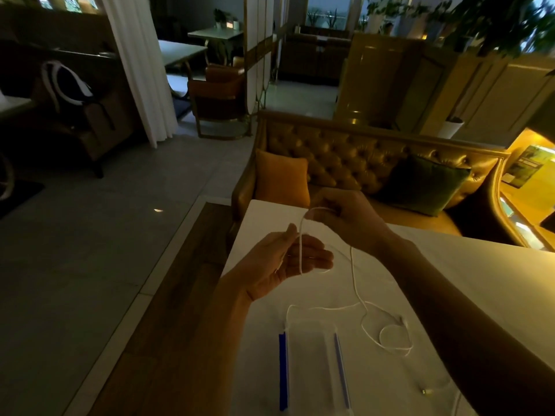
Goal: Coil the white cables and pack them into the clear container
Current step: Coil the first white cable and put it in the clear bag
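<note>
Pretty dim lounge, warm yellow light on the right side. A tufted golden-brown leather sofa sits right behind the white-topped bench, with a square orange cushion and a dark green cushion on it. Grey tiled floor on the left, a long white curtain, and a brown armchair further back.

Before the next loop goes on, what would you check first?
1. Right hand pinches the cable: ok.
2. Left hand has the cable running across it, but a firm grip: cannot tell.
3. Slack on the table free of knots: cannot tell, as it curls into a loop.
4. Plug lies free on the table: ok.
5. Container close by, below the hands: ok.
6. Container open to take the coil: cannot tell.
</note>
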